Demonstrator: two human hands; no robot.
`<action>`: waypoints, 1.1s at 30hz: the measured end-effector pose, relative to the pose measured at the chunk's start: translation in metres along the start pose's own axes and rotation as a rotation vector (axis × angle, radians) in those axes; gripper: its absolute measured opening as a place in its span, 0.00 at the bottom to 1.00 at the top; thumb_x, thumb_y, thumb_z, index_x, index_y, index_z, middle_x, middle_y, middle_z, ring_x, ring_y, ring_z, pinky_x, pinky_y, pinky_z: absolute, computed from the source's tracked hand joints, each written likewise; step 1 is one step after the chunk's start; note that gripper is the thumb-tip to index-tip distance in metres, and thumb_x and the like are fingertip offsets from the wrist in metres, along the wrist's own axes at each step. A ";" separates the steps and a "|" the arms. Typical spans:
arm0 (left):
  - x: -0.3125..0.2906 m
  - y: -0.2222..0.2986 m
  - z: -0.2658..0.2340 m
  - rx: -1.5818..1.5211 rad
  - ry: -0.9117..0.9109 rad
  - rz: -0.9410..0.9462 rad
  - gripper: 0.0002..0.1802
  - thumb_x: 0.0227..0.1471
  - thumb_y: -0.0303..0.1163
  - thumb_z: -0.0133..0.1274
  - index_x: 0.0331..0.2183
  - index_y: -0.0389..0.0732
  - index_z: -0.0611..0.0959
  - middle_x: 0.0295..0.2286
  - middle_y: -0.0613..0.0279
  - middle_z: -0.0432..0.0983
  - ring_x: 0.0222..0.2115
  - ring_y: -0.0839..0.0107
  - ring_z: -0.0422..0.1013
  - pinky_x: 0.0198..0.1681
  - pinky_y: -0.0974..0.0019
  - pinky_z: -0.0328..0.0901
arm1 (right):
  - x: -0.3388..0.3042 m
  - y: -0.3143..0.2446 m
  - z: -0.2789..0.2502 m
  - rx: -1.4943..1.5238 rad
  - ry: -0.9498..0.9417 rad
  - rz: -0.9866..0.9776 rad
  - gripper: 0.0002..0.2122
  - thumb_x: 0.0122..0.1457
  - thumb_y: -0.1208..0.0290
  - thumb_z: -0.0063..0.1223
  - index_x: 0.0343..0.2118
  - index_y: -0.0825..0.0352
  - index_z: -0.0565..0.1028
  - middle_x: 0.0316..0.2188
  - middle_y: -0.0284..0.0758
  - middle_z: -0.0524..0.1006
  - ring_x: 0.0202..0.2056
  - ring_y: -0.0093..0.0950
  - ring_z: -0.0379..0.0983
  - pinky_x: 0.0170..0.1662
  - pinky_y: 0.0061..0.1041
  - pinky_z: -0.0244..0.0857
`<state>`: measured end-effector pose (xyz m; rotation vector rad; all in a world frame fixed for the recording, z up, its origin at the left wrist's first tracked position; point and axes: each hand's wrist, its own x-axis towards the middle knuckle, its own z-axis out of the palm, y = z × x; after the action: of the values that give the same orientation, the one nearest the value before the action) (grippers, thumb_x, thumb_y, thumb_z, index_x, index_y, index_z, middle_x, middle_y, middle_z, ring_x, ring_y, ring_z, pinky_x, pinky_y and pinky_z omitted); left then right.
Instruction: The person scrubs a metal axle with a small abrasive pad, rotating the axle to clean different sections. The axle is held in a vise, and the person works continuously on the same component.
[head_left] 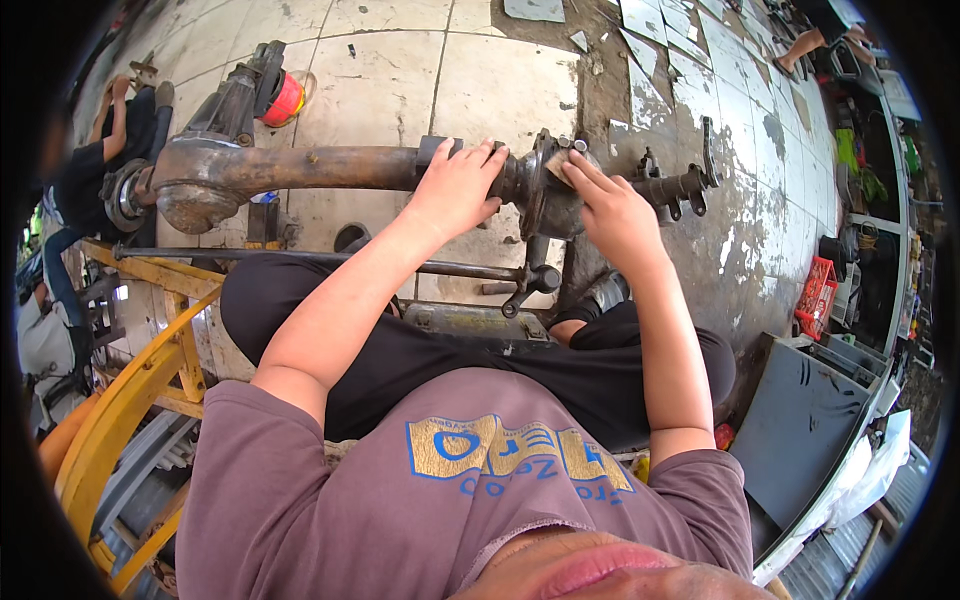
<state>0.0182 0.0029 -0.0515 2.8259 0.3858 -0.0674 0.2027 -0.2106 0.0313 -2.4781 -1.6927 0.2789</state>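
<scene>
A long, rusty vehicle axle housing (330, 167) lies across in front of me, its rounded differential bulge (198, 190) at the left. My left hand (455, 195) rests over the tube's right part, fingers spread, holding nothing. At the right end is a greasy steering knuckle (545, 205) with a flange and bolts. My right hand (615, 210) presses a small tan piece of sandpaper (559, 170) against the knuckle's upper side, index and middle fingers extended. The other fingers are partly hidden. Nearer to me, a thin dark rod (440, 267) with a jointed end runs alongside the axle.
A red and yellow can (285, 100) stands beyond the axle. At the left are a yellow metal frame (130, 400) and another person (110, 150). To the right stand a grey metal cabinet (800, 430) and a red crate (816, 297). Broken tiles (650, 80) lie at the back.
</scene>
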 end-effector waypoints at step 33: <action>-0.002 0.002 -0.004 0.003 -0.033 -0.012 0.50 0.61 0.48 0.70 0.76 0.44 0.69 0.72 0.50 0.70 0.66 0.54 0.74 0.78 0.40 0.56 | 0.002 0.002 0.011 -0.014 0.073 0.015 0.30 0.60 0.76 0.60 0.67 0.50 0.83 0.69 0.21 0.81 0.43 0.37 0.83 0.54 0.37 0.81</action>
<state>0.0169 0.0015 -0.0471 2.8221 0.3950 -0.1172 0.2029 -0.2090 0.0200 -2.4794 -1.6536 0.1763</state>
